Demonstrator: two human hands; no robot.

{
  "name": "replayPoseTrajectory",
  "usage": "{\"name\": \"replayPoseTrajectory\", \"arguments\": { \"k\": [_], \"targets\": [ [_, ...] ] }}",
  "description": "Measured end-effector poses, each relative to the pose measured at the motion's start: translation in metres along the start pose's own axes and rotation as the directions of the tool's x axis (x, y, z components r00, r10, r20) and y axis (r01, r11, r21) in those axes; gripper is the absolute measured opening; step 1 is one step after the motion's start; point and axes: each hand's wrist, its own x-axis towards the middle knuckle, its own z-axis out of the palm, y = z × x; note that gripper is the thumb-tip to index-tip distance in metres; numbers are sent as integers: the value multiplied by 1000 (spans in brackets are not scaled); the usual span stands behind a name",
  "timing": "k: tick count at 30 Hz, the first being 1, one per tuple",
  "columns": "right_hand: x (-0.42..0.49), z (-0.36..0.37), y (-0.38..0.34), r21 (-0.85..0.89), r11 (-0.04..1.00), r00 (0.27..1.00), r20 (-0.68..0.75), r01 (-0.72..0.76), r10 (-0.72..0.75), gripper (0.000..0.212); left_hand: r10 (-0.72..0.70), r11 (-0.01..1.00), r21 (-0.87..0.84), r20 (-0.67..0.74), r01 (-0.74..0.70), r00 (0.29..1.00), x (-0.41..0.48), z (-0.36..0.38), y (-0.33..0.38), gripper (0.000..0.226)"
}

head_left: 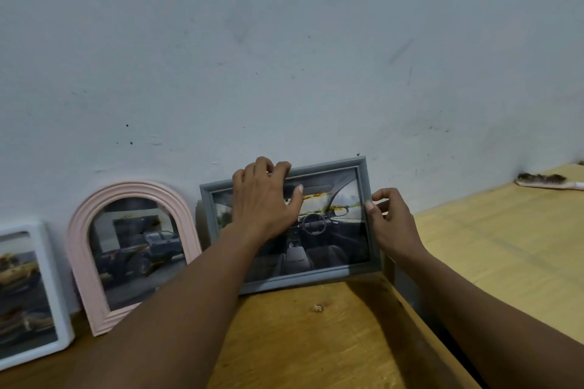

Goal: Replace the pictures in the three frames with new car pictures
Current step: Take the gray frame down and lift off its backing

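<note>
Both forearms (189, 294) stretch forward over the wooden table (300, 341). The left hand (265, 199) hooks its fingers over the top rail of the grey frame (316, 278), thumb on the glass. The right hand (392, 224) pinches its right edge. The frame stands against the wall (284, 41), right of the pink arched frame (132, 188).

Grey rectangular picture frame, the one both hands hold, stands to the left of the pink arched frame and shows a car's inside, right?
Not quite. The head view shows the grey rectangular picture frame standing to the right of the pink arched frame, not the left. The rest holds: left hand and right hand both hold it, and it shows a car's inside.
</note>
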Motion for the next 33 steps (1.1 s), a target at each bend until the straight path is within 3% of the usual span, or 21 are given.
{"name": "replayPoseTrajectory", "arguments": {
  "k": [7, 12, 17, 19, 22, 24, 26, 30, 33],
  "targets": [
    [-11, -25, -62, -53, 988, 987, -64, 143, -146, 10, -83, 983, -159, 63, 92, 995, -6, -45, -2, 42],
    [-22, -34, -128, -163, 963, 977, 38, 215, -212, 9, -170, 911, -357, 123, 204, 978, -23, -80, -10, 45],
    [-39, -33, -194, -292, 927, 963, 198, 237, -184, 10, -209, 825, -475, 246, 305, 947, -50, -114, -21, 53],
    [-46, -29, -219, -366, 893, 952, 249, 262, -177, 10, -225, 792, -493, 313, 361, 923, -61, -123, -27, 66],
    [-62, -20, -252, -446, 842, 934, 316, 304, -170, 12, -254, 696, -563, 387, 445, 887, -77, -137, -35, 117],
    [-71, -11, -269, -484, 815, 928, 337, 317, -160, 15, -258, 650, -590, 421, 478, 870, -84, -140, -44, 134],
    [-78, 2, -280, -516, 794, 927, 343, 321, -152, 14, -263, 614, -607, 445, 504, 856, -89, -148, -50, 130],
    [-92, 32, -292, -558, 767, 926, 360, 315, -119, 9, -299, 537, -655, 442, 532, 846, -96, -181, -48, 86],
    [-104, 49, -305, -565, 757, 915, 391, 328, -104, 8, -306, 491, -678, 454, 547, 837, -95, -201, -49, 77]
  ]
}}
